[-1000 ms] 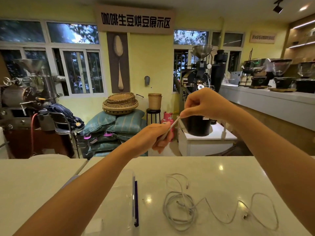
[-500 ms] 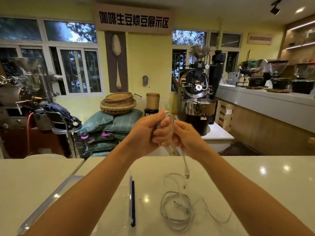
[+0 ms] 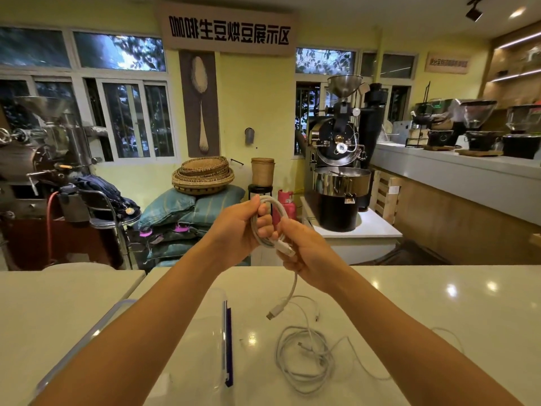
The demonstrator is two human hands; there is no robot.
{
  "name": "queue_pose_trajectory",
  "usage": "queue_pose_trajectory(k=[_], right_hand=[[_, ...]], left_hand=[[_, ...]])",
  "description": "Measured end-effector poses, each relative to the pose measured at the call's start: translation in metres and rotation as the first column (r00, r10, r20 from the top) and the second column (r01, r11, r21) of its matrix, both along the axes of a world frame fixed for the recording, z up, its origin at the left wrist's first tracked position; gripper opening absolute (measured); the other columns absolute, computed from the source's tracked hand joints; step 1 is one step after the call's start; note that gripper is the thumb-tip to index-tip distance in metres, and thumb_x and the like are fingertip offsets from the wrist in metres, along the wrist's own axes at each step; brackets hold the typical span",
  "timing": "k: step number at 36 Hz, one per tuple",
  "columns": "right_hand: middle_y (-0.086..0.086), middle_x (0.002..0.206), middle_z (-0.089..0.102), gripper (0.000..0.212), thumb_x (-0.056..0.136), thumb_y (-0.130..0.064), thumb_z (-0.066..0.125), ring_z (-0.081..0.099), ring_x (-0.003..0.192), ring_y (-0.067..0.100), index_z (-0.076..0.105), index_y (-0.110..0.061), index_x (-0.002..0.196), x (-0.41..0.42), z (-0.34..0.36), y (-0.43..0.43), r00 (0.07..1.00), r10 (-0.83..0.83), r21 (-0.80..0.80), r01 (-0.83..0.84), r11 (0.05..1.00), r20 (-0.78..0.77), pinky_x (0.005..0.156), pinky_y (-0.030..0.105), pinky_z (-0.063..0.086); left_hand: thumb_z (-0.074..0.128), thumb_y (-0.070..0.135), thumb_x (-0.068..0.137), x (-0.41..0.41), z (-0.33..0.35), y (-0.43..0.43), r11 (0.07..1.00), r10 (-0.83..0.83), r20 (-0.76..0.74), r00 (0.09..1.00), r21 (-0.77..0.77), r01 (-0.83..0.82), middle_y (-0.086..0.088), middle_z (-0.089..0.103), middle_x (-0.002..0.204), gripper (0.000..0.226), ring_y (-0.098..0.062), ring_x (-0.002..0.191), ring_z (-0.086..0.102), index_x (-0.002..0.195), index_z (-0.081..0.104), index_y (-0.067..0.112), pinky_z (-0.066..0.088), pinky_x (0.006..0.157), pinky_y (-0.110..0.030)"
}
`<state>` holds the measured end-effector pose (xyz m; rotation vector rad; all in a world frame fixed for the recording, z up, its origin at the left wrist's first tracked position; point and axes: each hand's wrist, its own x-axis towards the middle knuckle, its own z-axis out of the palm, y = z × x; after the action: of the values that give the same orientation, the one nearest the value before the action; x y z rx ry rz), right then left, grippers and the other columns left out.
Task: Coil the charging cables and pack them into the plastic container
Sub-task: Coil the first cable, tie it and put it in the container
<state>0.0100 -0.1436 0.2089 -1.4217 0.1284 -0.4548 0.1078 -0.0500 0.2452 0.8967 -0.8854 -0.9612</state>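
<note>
On the left, a clear plastic box point(image 3: 87, 332) sits on the white table point(image 3: 439, 317), partly hidden under the left arm. It has a blue edge. No cable can be seen inside it, but the arm covers a lot of it, so I cannot be sure.

Next comes the left hand point(image 3: 237, 230), held up above the table. It is closed around a white cable point(image 3: 270, 221) that is wound into a small ring of a few loops. The right hand point(image 3: 307, 253) is just beside it, touching the same cable. Its fingers pinch the cable near one plug. The loose end hangs down from the right hand, and its other plug point(image 3: 273, 313) dangles just over the table.

Lower down and to the right, a messy pile of thin white cables point(image 3: 304, 356) lies on the table. It is well apart from the hands and just beside the box.

I think the job is at an early point. One cable is almost wound up, with only a short tail left. It must go in the box after that. The pile is not wound yet.

Count: one box, one cable in the hands, two hands. The pile looks like two or more cables, but they are too tangled to count.
</note>
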Motion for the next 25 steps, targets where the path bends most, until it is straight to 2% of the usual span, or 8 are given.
queue_pose_trajectory(k=[4, 7, 10, 14, 17, 20, 22, 25], right_hand=[[0.001, 0.057, 0.037, 0.029, 0.096, -0.031, 0.033, 0.029, 0.043, 0.006, 0.048, -0.015, 0.076, -0.003, 0.002, -0.002, 0.995, -0.068, -0.159, 0.056, 0.986, -0.072, 0.040, 0.016, 0.024], [0.000, 0.057, 0.038, 0.030, 0.096, -0.032, 0.033, 0.029, 0.044, 0.007, 0.048, -0.015, 0.077, -0.006, 0.005, -0.005, 0.984, -0.114, -0.247, 0.078, 0.966, -0.136, 0.039, 0.015, 0.026], [-0.004, 0.055, 0.040, 0.030, 0.097, -0.033, 0.032, 0.031, 0.042, 0.005, 0.048, -0.017, 0.076, -0.008, 0.008, -0.007, 0.969, -0.174, -0.356, 0.102, 0.929, -0.177, 0.038, 0.014, 0.028], [-0.002, 0.058, 0.039, 0.030, 0.097, -0.031, 0.032, 0.031, 0.045, 0.007, 0.046, -0.017, 0.075, -0.011, 0.010, -0.010, 0.960, -0.190, -0.449, 0.081, 0.890, -0.205, 0.039, 0.015, 0.027], [-0.006, 0.051, 0.043, 0.030, 0.096, -0.030, 0.036, 0.033, 0.038, 0.002, 0.050, -0.017, 0.073, -0.014, 0.011, -0.015, 0.958, -0.194, -0.475, 0.072, 0.877, -0.213, 0.038, 0.013, 0.028], [-0.013, 0.041, 0.052, 0.029, 0.095, -0.024, 0.041, 0.036, 0.036, -0.001, 0.057, -0.016, 0.072, -0.021, 0.013, -0.025, 0.961, -0.182, -0.491, 0.059, 0.869, -0.207, 0.038, 0.011, 0.030], [-0.011, 0.049, 0.052, 0.025, 0.093, -0.020, 0.044, 0.039, 0.043, 0.003, 0.061, -0.013, 0.076, -0.028, 0.015, -0.034, 0.956, -0.214, -0.527, 0.079, 0.846, -0.200, 0.042, 0.012, 0.033], [0.000, 0.061, 0.053, 0.026, 0.091, -0.019, 0.048, 0.047, 0.055, 0.010, 0.065, 0.000, 0.087, -0.035, 0.019, -0.046, 0.935, -0.314, -0.631, 0.147, 0.762, -0.162, 0.057, 0.019, 0.041]], left_hand=[[0.025, 0.024, 0.099, 0.003, -0.005, 0.001, 0.967, 0.179, 0.298, 0.938, 0.121, -0.223, 0.001, 0.052, 0.050, 0.041, -0.010, 0.044, 0.051, 0.064, 0.043, 0.011, 0.049, 0.053, -0.021], [0.028, 0.027, 0.098, 0.002, -0.007, 0.002, 0.880, 0.295, 0.652, 0.699, 0.100, -0.465, -0.003, 0.049, 0.060, 0.040, -0.014, 0.054, 0.048, 0.064, 0.045, 0.013, 0.046, 0.061, -0.027], [0.030, 0.027, 0.097, 0.002, -0.008, 0.002, 0.826, 0.239, 0.880, 0.411, 0.038, -0.562, 0.000, 0.042, 0.063, 0.035, -0.012, 0.055, 0.039, 0.065, 0.039, 0.018, 0.033, 0.053, -0.024], [0.031, 0.026, 0.097, 0.000, -0.011, 0.000, 0.794, 0.162, 0.945, 0.284, 0.046, -0.606, -0.001, 0.041, 0.065, 0.031, -0.013, 0.055, 0.037, 0.066, 0.031, 0.021, 0.029, 0.049, -0.022], [0.028, 0.025, 0.098, 0.000, -0.011, 0.001, 0.797, 0.164, 0.956, 0.244, 0.017, -0.604, -0.002, 0.039, 0.063, 0.034, -0.014, 0.053, 0.035, 0.064, 0.029, 0.021, 0.029, 0.047, -0.021], [0.025, 0.027, 0.098, 0.003, -0.009, 0.004, 0.809, 0.169, 0.949, 0.266, 0.021, -0.587, -0.001, 0.040, 0.064, 0.036, -0.014, 0.056, 0.037, 0.065, 0.033, 0.019, 0.031, 0.053, -0.026], [0.024, 0.027, 0.098, 0.006, -0.008, 0.007, 0.826, 0.184, 0.923, 0.338, 0.041, -0.562, -0.001, 0.039, 0.060, 0.038, -0.012, 0.052, 0.037, 0.063, 0.035, 0.017, 0.032, 0.049, -0.024], [0.026, 0.028, 0.098, 0.010, -0.006, 0.012, 0.868, 0.172, 0.814, 0.554, 0.140, -0.476, 0.002, 0.033, 0.049, 0.039, -0.007, 0.035, 0.028, 0.063, 0.035, 0.015, 0.025, 0.037, -0.016]])
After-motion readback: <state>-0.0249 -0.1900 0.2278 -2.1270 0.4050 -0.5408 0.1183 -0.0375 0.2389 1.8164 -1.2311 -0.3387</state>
